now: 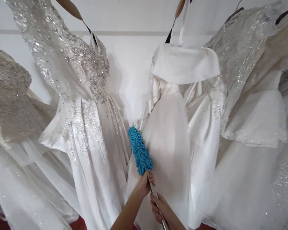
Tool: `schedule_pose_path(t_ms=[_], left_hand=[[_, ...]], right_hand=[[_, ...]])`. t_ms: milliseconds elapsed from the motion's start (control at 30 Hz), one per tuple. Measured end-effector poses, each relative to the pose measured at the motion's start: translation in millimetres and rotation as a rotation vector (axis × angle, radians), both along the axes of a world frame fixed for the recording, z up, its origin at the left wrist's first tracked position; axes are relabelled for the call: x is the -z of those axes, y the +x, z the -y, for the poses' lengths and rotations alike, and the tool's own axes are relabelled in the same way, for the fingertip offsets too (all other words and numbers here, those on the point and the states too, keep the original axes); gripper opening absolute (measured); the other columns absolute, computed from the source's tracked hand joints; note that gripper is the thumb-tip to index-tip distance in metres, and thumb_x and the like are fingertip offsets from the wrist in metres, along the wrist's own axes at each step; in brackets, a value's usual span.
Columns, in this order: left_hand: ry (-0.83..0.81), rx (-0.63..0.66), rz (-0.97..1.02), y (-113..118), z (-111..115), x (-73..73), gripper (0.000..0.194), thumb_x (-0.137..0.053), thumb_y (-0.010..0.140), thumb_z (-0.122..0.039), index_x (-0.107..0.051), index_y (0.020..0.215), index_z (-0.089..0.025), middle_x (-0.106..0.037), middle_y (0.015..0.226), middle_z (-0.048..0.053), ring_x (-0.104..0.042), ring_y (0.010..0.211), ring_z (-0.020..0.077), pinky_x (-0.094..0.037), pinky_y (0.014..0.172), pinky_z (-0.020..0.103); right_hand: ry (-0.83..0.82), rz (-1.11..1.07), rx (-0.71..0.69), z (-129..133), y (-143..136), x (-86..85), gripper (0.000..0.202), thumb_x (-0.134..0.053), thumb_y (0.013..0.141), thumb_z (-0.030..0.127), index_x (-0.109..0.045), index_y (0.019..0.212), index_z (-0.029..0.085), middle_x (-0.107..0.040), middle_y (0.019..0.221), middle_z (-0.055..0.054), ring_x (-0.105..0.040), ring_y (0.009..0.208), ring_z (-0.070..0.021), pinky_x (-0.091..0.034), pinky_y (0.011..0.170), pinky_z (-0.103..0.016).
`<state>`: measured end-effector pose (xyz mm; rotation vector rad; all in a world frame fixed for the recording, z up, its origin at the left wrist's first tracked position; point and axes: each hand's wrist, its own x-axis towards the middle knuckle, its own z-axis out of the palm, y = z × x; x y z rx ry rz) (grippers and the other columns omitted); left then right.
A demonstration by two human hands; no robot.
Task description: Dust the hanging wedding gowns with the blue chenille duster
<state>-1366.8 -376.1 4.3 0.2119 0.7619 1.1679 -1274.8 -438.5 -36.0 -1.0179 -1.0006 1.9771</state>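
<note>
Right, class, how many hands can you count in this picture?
2: the left hand grips the handle just below the blue duster head; the right hand grips it lower down.

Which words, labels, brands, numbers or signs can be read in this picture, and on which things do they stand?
None: no readable text shows on the blue duster, its handle, the white dresses, the hangers or the wall.
</note>
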Motion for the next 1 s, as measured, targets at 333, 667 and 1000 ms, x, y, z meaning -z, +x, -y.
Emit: schedule_pose_path(t_ms=[333, 667, 1000], left_hand=[[0.187, 0.065, -0.046, 4.2, -4.5, -75.9, 0.030, -0.069, 0.072, -0.032, -0.041, 0.069, -0.021, -0.029, 0.053, -0.011, -0.026, 0.041, 0.0037, -0.031, 0.047, 0.020], [0.288, 0.071, -0.094, 24.5, -17.6, -105.7, 0.030, -0.067, 0.072, -0.035, -0.041, 0.069, -0.021, -0.030, 0.055, -0.011, -0.025, 0.041, 0.0036, -0.033, 0.046, 0.020], [0.074, -0.033, 0.005, 30.9, -13.0, -26.3, 0.038, -0.077, 0.065, -0.035, -0.041, 0.067, -0.021, -0.029, 0.053, -0.012, -0.023, 0.041, 0.0032, -0.030, 0.046, 0.020]], right_hand=[[0.087, -0.054, 0.001, -12.4, 9.9, -53.2, 0.051, -0.069, 0.063, 0.065, -0.037, 0.070, 0.027, -0.039, 0.035, 0.017, -0.024, 0.020, -0.0034, -0.020, 0.023, -0.016], [0.135, -0.090, -0.008, -26.8, 31.7, -81.8, 0.048, -0.070, 0.067, 0.062, -0.038, 0.070, 0.026, -0.040, 0.035, 0.017, -0.025, 0.020, -0.0024, -0.021, 0.021, -0.014], [0.024, 0.035, -0.051, -18.2, 38.6, -25.1, 0.056, -0.068, 0.059, 0.072, -0.039, 0.068, 0.025, -0.040, 0.036, 0.016, -0.026, 0.021, -0.0018, -0.024, 0.022, -0.014]])
